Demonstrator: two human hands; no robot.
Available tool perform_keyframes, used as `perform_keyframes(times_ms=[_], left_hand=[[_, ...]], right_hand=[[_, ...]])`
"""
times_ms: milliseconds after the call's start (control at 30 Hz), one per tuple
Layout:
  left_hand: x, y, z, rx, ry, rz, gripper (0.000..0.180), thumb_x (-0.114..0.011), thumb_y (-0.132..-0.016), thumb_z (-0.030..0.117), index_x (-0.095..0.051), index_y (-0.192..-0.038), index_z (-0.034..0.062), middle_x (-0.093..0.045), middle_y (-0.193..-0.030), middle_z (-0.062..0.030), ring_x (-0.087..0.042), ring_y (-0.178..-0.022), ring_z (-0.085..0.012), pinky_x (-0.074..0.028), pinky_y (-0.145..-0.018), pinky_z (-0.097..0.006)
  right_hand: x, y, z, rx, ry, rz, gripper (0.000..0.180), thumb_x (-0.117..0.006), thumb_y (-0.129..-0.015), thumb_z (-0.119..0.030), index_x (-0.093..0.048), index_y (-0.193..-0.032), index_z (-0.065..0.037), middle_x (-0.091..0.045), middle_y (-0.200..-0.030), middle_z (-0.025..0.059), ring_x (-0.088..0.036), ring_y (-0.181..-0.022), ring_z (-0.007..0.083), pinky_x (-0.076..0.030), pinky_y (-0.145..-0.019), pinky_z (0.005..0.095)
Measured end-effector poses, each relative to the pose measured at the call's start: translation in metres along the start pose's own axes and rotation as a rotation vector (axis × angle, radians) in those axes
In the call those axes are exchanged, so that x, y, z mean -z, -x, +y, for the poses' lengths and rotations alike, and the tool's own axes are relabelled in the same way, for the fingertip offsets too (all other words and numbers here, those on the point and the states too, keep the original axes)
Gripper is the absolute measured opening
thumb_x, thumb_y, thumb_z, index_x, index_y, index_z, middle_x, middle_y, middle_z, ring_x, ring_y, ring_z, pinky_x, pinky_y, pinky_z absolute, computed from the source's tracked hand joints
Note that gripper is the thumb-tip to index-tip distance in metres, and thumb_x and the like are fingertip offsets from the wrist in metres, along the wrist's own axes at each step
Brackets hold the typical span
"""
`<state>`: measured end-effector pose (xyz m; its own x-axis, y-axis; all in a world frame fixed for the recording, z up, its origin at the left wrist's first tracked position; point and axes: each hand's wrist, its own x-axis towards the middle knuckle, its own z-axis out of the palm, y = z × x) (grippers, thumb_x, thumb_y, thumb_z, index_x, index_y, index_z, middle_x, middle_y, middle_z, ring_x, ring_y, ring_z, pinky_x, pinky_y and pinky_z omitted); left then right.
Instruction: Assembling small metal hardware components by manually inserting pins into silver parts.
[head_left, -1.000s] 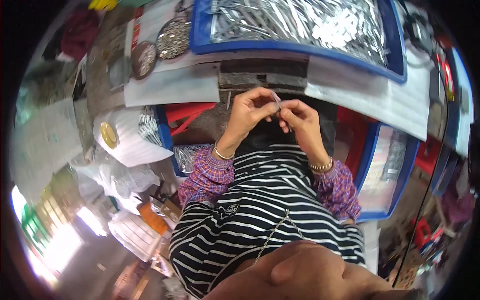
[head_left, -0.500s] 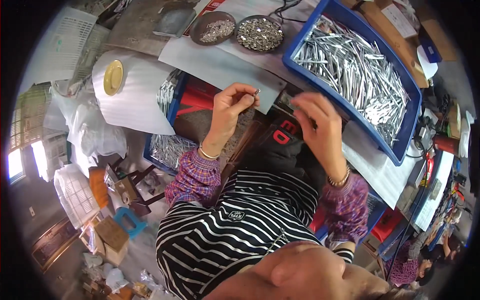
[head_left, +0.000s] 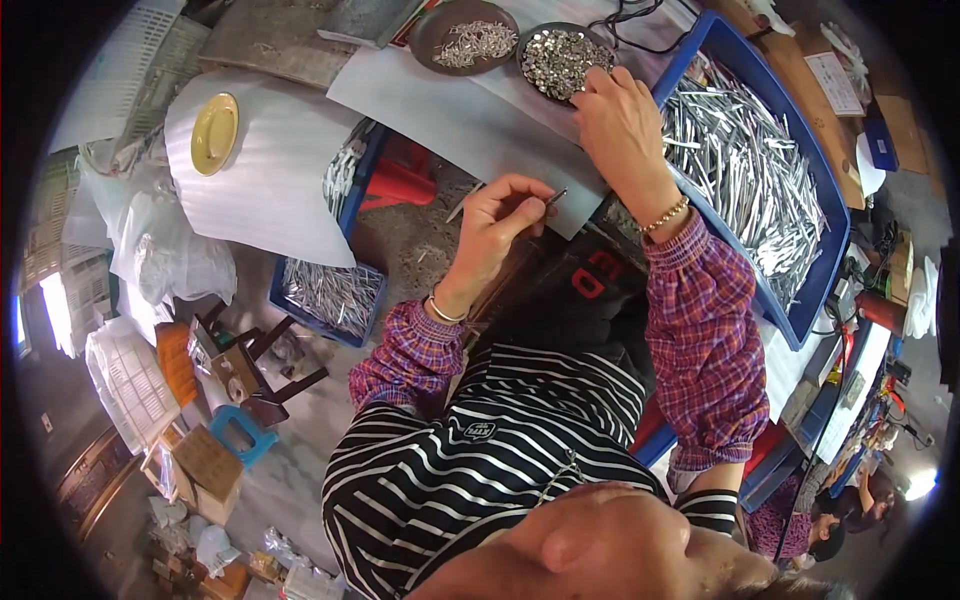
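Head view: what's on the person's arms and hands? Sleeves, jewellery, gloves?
Both hands are bare, no gloves. The left hand has a thin light bangle at the wrist; the right hand has a gold beaded bracelet. Both forearms are covered by long plaid sleeves in red, purple and blue checks, with buttoned cuffs bunched at the wrists. A black-and-white striped sleeveless top sits over the shirt.

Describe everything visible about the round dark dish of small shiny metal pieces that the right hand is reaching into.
The round dark shallow dish sits on the white sheet-covered tabletop, beside a second round dark dish that holds fewer silvery pieces. It lies flat and is heaped almost rim to rim with tiny glittering silver-coloured metal bits, too small to tell their shape. The right hand rests on its near right edge, fingertips among the pieces. The large blue plastic tray of long metal strips lies just to its right.
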<state>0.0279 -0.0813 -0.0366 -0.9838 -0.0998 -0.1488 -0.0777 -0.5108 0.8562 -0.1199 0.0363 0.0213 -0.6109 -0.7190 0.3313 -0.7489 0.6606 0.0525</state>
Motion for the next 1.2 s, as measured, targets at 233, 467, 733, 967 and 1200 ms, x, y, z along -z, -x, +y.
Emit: perform_keyframes(times_ms=[233,467,733,967,1200], left_hand=[[-0.002,0.000,0.000,-0.024,-0.021,0.049,0.011,-0.058,-0.084,0.005,-0.061,-0.094,0.0009,-0.063,-0.076,-0.0045,-0.054,-0.062,-0.0071,-0.043,-0.058,-0.020],[0.000,-0.002,-0.008,-0.050,-0.005,0.034,0.011,-0.057,-0.085,0.005,-0.060,-0.095,0.0008,-0.061,-0.073,-0.0045,-0.052,-0.059,-0.0085,-0.040,-0.055,-0.020],[0.000,-0.003,-0.008,-0.064,-0.067,0.023,0.011,-0.056,-0.086,0.006,-0.055,-0.096,0.0012,-0.059,-0.078,-0.0074,-0.050,-0.060,-0.0123,-0.039,-0.055,-0.023],[-0.006,-0.006,-0.006,-0.081,-0.021,0.031,0.013,-0.057,-0.086,0.005,-0.056,-0.098,0.0001,-0.056,-0.076,-0.0049,-0.049,-0.061,-0.0099,-0.039,-0.054,-0.021],[-0.030,-0.005,0.003,-0.115,-0.081,0.015,0.015,-0.054,-0.085,0.000,-0.055,-0.100,-0.0009,-0.060,-0.080,-0.0076,-0.051,-0.062,-0.0105,-0.042,-0.056,-0.021]], right_hand=[[-0.008,-0.005,-0.007,-0.036,-0.005,0.088,0.004,-0.063,-0.068,-0.012,-0.063,-0.067,-0.008,-0.055,-0.078,0.0055,-0.054,-0.082,0.0226,-0.045,-0.072,0.0348],[-0.005,-0.004,-0.011,-0.114,0.004,-0.019,0.006,-0.058,-0.068,-0.008,-0.063,-0.064,-0.007,-0.057,-0.079,0.0081,-0.059,-0.080,0.0229,-0.048,-0.068,0.0334],[0.001,-0.006,-0.010,-0.217,-0.066,-0.031,0.005,-0.060,-0.068,-0.007,-0.065,-0.068,-0.008,-0.061,-0.073,0.0095,-0.064,-0.073,0.0230,-0.049,-0.063,0.0318],[-0.003,-0.004,-0.005,-0.218,-0.253,0.168,0.008,-0.059,-0.065,-0.001,-0.061,-0.072,-0.002,-0.058,-0.077,0.0111,-0.060,-0.074,0.0265,-0.050,-0.063,0.0356],[0.051,0.076,-0.006,-0.349,-1.055,0.399,0.012,-0.064,-0.070,0.000,-0.060,-0.082,0.000,-0.059,-0.071,0.0083,-0.057,-0.059,0.0161,-0.045,-0.054,0.0262]])
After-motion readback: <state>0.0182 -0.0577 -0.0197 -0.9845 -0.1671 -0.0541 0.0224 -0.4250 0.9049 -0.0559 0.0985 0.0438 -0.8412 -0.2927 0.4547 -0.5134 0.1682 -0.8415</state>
